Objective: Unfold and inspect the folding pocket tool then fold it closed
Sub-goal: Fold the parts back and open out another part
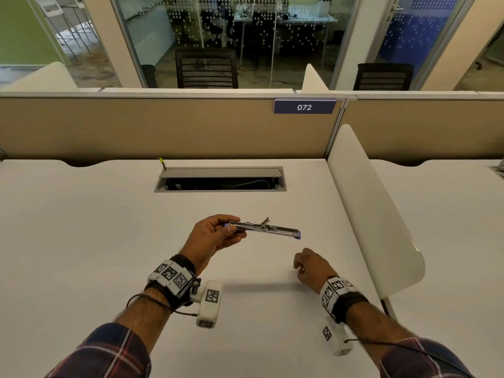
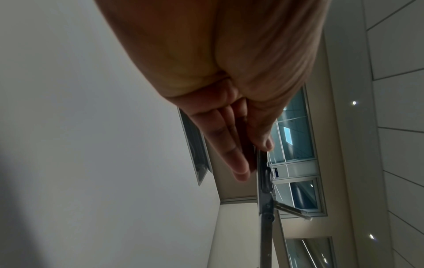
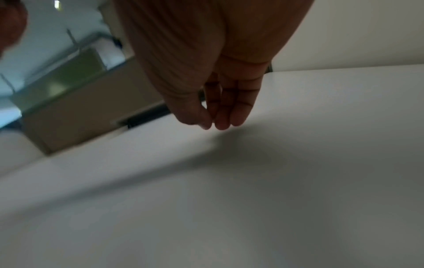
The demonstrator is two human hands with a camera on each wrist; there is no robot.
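The folding pocket tool (image 1: 268, 229) is a long metal bar with purple ends, spread out straight, with a small piece sticking up near its middle. My left hand (image 1: 218, 236) holds it above the desk, thumb and fingers pinching its left end. In the left wrist view the pocket tool (image 2: 266, 203) runs down from my fingertips (image 2: 241, 172), with the small piece angled out to the right. My right hand (image 1: 309, 264) hangs low over the desk, below and right of the tool's free end, holding nothing. Its fingers (image 3: 229, 116) point down, loosely together, in the right wrist view.
The white desk (image 1: 109, 241) has an open cable tray (image 1: 220, 180) set in at the back, with a tan partition (image 1: 136, 126) behind it. A white curved divider (image 1: 376, 214) stands along the right side.
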